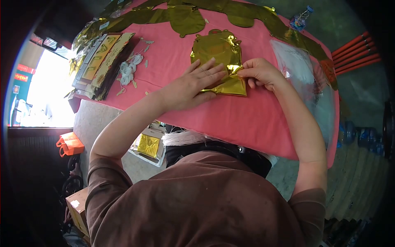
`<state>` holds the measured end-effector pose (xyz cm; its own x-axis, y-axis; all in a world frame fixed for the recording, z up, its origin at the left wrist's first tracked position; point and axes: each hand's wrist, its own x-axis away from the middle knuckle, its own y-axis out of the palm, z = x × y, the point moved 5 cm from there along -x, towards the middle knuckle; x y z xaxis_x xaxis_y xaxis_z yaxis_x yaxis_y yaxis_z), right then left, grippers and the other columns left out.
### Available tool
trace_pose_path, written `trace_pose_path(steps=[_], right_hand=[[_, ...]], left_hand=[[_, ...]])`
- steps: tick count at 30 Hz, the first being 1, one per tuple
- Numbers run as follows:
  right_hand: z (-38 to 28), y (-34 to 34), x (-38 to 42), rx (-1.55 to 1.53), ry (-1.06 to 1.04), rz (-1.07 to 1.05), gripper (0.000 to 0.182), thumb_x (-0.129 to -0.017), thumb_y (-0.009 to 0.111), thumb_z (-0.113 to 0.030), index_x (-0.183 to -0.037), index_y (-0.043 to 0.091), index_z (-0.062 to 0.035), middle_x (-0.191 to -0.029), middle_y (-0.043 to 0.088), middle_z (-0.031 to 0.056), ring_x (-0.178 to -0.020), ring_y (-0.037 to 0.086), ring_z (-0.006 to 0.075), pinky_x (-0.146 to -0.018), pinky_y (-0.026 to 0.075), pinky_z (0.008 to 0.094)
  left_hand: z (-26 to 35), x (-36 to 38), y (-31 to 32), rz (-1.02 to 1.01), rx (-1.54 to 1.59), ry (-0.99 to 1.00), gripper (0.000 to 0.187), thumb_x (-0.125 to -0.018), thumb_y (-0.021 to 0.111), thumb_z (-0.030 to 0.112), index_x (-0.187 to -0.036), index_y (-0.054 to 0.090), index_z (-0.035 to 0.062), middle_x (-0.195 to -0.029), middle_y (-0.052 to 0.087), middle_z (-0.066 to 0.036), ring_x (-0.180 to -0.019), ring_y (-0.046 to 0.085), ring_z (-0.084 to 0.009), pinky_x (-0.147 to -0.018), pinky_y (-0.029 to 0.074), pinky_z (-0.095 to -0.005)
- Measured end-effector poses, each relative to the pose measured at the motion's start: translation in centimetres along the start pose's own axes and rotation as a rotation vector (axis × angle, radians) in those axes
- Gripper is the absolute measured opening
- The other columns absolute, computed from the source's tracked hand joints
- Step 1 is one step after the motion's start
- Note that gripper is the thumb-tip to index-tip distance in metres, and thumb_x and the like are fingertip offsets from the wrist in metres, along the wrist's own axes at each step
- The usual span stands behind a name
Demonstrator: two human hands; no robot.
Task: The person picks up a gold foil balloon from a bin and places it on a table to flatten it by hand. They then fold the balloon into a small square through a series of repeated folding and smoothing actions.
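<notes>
The gold foil packet lies on the pink desk, at twelve o'clock from the person. The left hand rests flat on it, grip apart; the right hand clamps its four-o'clock edge. White string lies at nine o'clock from it.

**One wide head-worn view, tipped steeply down**

The sole view looks from the person's head, forward and down over the brown cloth shirt, which looms closest along the bottom. It faces the fingers of the bare left hand and bare right hand, at close range above the frame's centre, with the shiny gold foil packet. The pink cloth-covered table spreads beyond and around the fingers. Far left of them, the wide, curving lens takes in a bright white opening; far right, slender orange-red poles.
</notes>
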<state>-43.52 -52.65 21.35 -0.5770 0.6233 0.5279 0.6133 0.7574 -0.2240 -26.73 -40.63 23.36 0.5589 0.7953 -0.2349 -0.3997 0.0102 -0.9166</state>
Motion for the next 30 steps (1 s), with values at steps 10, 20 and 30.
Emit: trace_pose_path(steps=[10,20,30], right_hand=[[0.1,0.3,0.2,-0.02,-0.099,0.027,0.009,-0.083,0.062,-0.013,-0.086,0.061,-0.0047,-0.067,0.061,0.0007,-0.042,0.047,0.003,-0.036,0.026,0.016],[-0.1,0.3,3.9,0.046,-0.63,0.458,0.01,-0.089,0.057,-0.007,-0.092,0.061,0.0026,-0.076,0.063,0.0041,-0.059,0.057,0.0062,-0.053,0.043,0.0195],[-0.1,4.2,11.5,0.721,-0.947,0.204,0.034,-0.068,0.062,0.005,-0.101,0.064,-0.0024,-0.105,0.064,0.0117,-0.096,0.061,0.0279,-0.08,0.049,0.0348]], left_hand=[[-4.3,2.4,-3.3,0.298,0.151,-0.191,0.025,-0.081,0.057,0.009,-0.104,0.059,0.0001,-0.104,0.058,-0.016,-0.1,0.052,-0.033,-0.087,0.043,-0.0404],[-3.3,1.7,-3.3,0.312,0.29,-0.215,0.036,-0.077,0.061,0.011,-0.111,0.056,-0.0001,-0.109,0.055,-0.017,-0.103,0.052,-0.0321,-0.091,0.042,-0.038],[-3.7,2.0,-2.0,0.149,0.24,-0.096,0.046,-0.073,0.056,0.004,-0.119,0.054,0.0045,-0.126,0.05,-0.017,-0.118,0.047,-0.0326,-0.099,0.038,-0.0401]])
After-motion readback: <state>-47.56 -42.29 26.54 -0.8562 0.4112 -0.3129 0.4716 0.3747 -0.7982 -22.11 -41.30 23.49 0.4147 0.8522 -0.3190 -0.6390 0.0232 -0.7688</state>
